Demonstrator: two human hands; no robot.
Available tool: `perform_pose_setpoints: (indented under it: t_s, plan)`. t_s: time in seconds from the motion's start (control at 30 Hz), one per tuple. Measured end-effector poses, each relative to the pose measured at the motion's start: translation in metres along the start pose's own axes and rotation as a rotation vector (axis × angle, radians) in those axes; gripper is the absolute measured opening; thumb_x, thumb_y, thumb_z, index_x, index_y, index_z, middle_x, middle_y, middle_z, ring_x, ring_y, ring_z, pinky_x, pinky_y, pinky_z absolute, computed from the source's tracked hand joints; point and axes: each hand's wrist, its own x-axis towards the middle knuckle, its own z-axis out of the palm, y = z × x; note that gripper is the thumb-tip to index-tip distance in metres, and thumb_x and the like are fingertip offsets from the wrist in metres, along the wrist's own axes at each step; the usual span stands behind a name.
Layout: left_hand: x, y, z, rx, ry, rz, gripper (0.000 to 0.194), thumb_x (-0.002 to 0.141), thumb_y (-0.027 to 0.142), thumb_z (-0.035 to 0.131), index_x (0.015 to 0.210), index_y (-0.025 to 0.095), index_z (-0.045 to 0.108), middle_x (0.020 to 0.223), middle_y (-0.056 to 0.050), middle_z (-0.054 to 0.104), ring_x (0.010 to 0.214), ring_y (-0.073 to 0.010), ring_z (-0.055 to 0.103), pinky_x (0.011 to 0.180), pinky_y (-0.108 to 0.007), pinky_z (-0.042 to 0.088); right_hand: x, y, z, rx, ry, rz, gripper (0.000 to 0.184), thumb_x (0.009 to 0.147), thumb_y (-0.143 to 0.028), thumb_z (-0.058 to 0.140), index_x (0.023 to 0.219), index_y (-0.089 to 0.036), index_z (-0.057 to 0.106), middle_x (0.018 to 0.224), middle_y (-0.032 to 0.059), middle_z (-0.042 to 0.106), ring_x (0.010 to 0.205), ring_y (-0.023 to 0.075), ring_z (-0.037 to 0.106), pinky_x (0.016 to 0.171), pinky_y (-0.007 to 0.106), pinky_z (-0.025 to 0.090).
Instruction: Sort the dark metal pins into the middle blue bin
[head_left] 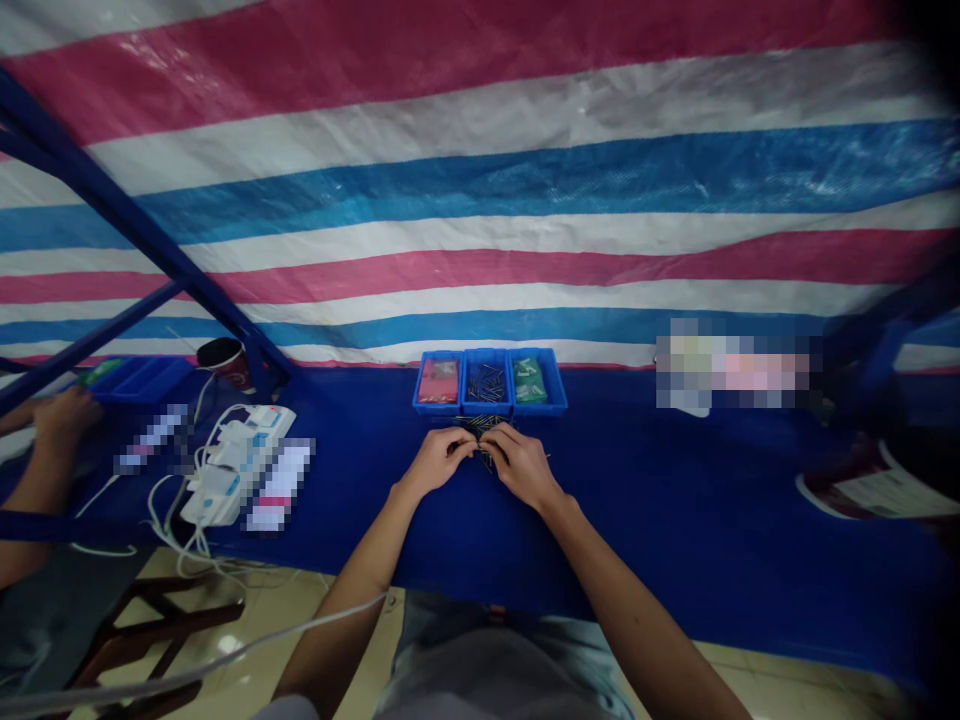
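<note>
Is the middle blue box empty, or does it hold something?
Not empty: the middle blue box holds thin, dark pieces, visible through its open top.

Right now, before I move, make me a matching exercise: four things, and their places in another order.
Things:
1. Pile of slim dark pieces
2. Red item
3. Green item
4. White power strip

Places:
A. In the right-hand bin of the three before the fingers
B. On the left part of the table
C. On the table, at the fingers
D. In the left-hand bin of those three

Pairs: 1-C, 2-D, 3-A, 4-B
</note>
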Motion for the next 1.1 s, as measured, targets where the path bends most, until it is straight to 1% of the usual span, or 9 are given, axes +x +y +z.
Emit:
perform_pose_setpoints:
  t_s: [0.27,0.47,0.63,0.77,0.83,0.97,1.0,1.1]
  plan:
    - [0.0002,0.0018,0.0007,0.007,0.013,0.004,0.025,0.096,0.03,0.056,0.082,0.015,0.07,0.077,-0.003,0.069,0.069,-0.0136,0.06,0.067,-0.023,0.043,0.0004,-0.001,-0.0007,-0.045,-0.02,0.02,0.02,0.104,-0.029,0.044,0.102,-0.023,0.063,0.096,0.0037,0.068,0.083,0.0158,0.067,0.071,0.026,0.045]
    - [-0.0001,0.0004,0.0021,0.031,0.018,-0.001,0.028,0.097,0.034,0.055,0.082,0.015,0.069,0.077,-0.003,0.069,0.068,-0.0137,0.059,0.065,-0.023,0.042,0.0012,-0.0001,0.0005,-0.087,-0.011,0.016,0.023,0.105,-0.03,0.043,0.099,-0.023,0.064,0.091,0.004,0.067,0.079,0.0157,0.065,0.065,0.025,0.043]
    - [0.0001,0.0013,0.0012,0.039,0.015,0.013,0.029,0.097,0.034,0.055,0.082,0.015,0.069,0.077,-0.003,0.069,0.067,-0.0131,0.057,0.065,-0.023,0.041,0.0012,-0.0001,0.0012,-0.132,-0.023,0.025,0.027,0.105,-0.032,0.042,0.092,-0.022,0.064,0.087,0.0029,0.066,0.074,0.0145,0.064,0.061,0.025,0.039]
    - [0.0002,0.0018,0.0009,0.038,0.014,0.007,0.029,0.097,0.034,0.054,0.081,0.015,0.068,0.075,-0.002,0.067,0.064,-0.0123,0.053,0.063,-0.022,0.039,0.0007,0.0015,0.0015,-0.142,-0.018,0.041,0.031,0.105,-0.034,0.042,0.087,-0.021,0.063,0.084,0.0027,0.066,0.073,0.0147,0.064,0.062,0.025,0.039]
    - [0.0001,0.0016,0.0009,0.035,0.016,0.0,0.029,0.097,0.035,0.054,0.081,0.015,0.068,0.074,-0.002,0.066,0.065,-0.0124,0.053,0.063,-0.022,0.039,0.0004,0.0019,0.0003,-0.104,-0.005,0.038,0.028,0.105,-0.035,0.043,0.09,-0.022,0.064,0.085,0.0032,0.067,0.075,0.0154,0.065,0.064,0.025,0.041]
    - [0.0,0.0006,0.0008,0.018,0.002,-0.008,0.026,0.096,0.033,0.055,0.084,0.014,0.069,0.076,-0.003,0.067,0.067,-0.013,0.056,0.064,-0.022,0.04,-0.0001,0.001,-0.0036,-0.002,0.002,0.013,0.018,0.102,-0.033,0.049,0.11,-0.024,0.063,0.097,0.004,0.07,0.083,0.0171,0.067,0.071,0.027,0.046]
    - [0.0,0.0003,0.0008,0.013,-0.002,-0.007,0.025,0.096,0.032,0.055,0.085,0.015,0.069,0.077,-0.003,0.068,0.067,-0.0131,0.056,0.064,-0.022,0.041,-0.0002,0.0008,-0.0042,0.014,-0.003,0.005,0.017,0.102,-0.031,0.05,0.111,-0.024,0.062,0.099,0.0038,0.07,0.085,0.0172,0.068,0.072,0.027,0.047]
    - [0.0001,-0.0005,0.0009,0.007,0.006,-0.003,0.022,0.095,0.029,0.057,0.085,0.015,0.07,0.077,-0.003,0.069,0.066,-0.0128,0.057,0.065,-0.023,0.042,-0.0003,0.0009,-0.0045,0.04,-0.018,-0.014,0.018,0.102,-0.026,0.047,0.108,-0.025,0.064,0.101,0.0033,0.07,0.089,0.0168,0.068,0.076,0.027,0.047]
